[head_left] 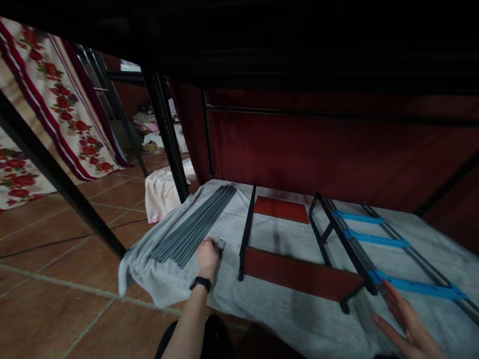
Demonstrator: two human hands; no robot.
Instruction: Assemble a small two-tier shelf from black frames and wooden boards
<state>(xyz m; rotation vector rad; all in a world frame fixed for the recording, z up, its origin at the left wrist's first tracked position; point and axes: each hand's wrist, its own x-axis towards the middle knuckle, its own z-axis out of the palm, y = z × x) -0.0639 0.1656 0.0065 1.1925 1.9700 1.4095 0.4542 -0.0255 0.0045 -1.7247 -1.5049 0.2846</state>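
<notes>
Down at the near end of the rods, the left hand has its fingers curled around a small grey piece, pinching it right beside the rod ends; what the piece is I cannot tell. The right hand hovers open, fingers spread and holding nothing, just short of the ladder frame with its blue rungs. By the look of it, work is at an early stage: the rods lie bundled and loose, a dark bar lies alone, a red panel sits in the black frame and a second one lies flat, nothing joined to the rods. Their long axis runs from near left, by the hand, away to the far right, across the grey cloth on the tiled floor.
</notes>
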